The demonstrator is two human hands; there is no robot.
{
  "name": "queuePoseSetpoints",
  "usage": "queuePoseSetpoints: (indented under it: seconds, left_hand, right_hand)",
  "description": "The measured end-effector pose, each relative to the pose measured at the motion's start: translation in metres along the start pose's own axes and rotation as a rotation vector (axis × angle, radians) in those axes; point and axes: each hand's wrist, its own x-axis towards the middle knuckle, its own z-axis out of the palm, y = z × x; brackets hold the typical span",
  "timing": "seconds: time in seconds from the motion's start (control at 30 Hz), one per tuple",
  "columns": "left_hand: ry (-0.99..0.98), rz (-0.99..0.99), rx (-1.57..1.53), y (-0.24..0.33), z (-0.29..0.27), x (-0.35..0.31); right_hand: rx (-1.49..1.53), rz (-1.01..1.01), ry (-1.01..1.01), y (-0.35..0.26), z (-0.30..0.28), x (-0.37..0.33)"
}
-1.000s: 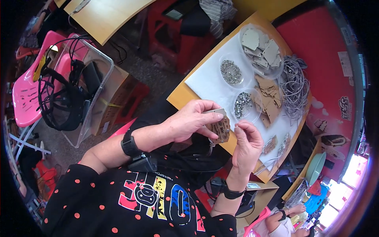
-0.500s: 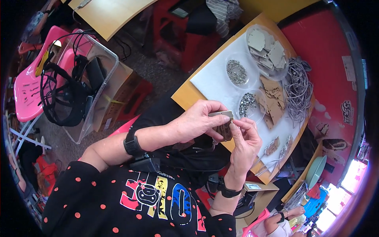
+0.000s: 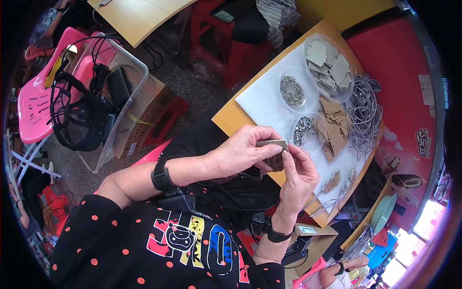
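Note:
Between the thumb and fingers of my left hand (image 3: 240, 151) is a small beige plate (image 3: 272, 143), held nearly edge-on. A brown patterned piece (image 3: 275, 163) shows below it, partly covered by my fingers. My right hand (image 3: 301, 177) pinches at the plate's near right corner, thumb and forefinger pressed together. Whatever tiny part may be in that pinch is too small to make out. Both hands are in front of the table edge, close to a clear dish of small metal parts (image 3: 303, 131).
On the white sheet (image 3: 260, 94) stand a dish of beige plates (image 3: 316, 53) and another of tiny silvery parts (image 3: 291, 90). Brown pieces (image 3: 337, 137), a bundle of grey cord (image 3: 363, 115) and corded pieces (image 3: 331, 182) lie there too. At left is a pink chair (image 3: 36, 108).
The held plate has tilted a little, and its edge is now more level. Both hands keep almost the same grip at the corner. The whole view has shifted slightly.

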Motion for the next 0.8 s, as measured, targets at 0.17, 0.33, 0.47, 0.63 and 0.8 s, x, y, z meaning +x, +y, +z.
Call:
queuePoseSetpoints:
  seconds: [0.17,0.33,0.47,0.63,0.8]
  left_hand:
    - [0.015,0.001,0.047,0.008,0.003,-0.005]
    - [0.013,0.041,0.072,0.004,0.003,-0.004]
    - [0.048,0.045,0.204,0.007,0.004,-0.006]
    - [0.086,0.191,0.308,0.003,0.006,-0.008]
    - [0.110,0.181,0.306,-0.002,0.006,-0.006]
  right_hand:
    - [-0.064,-0.151,-0.066,-0.003,0.001,0.000]
    - [-0.040,-0.156,-0.051,-0.001,0.001,-0.001]
    - [-0.059,-0.173,-0.039,-0.002,0.001,-0.003]
    - [-0.106,-0.245,-0.013,-0.001,0.006,-0.006]
    - [-0.193,-0.360,0.037,0.011,0.011,-0.008]
